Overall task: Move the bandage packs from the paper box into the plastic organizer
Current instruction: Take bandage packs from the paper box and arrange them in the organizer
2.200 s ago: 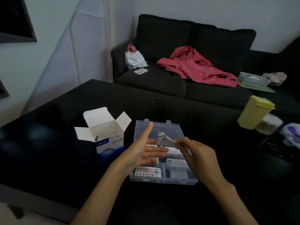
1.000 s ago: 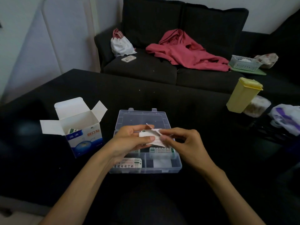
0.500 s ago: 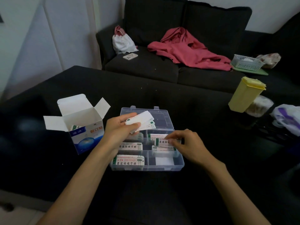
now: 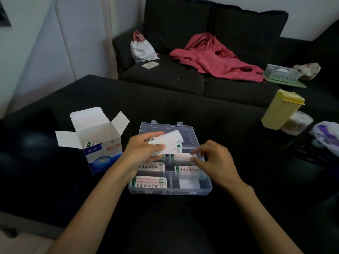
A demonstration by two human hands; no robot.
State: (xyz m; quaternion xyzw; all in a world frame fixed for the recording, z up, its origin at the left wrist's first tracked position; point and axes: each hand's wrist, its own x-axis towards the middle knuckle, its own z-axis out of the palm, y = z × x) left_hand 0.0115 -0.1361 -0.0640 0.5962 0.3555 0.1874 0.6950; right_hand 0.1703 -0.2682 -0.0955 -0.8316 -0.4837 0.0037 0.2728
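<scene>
At the dark worktop, the left hand clasps a fan of bandage packs over the plastic organizer while the right hand pinches one into a right-hand compartment; the paper box, at nine o'clock, likely needs another reach.

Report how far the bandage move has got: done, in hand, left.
Done: packs already lie in several compartments of the plastic organizer. In hand: the left hand holds a stack of bandage packs above it; the right hand pinches one pack over a compartment. Left: at least one pack shows inside the paper box.
</scene>
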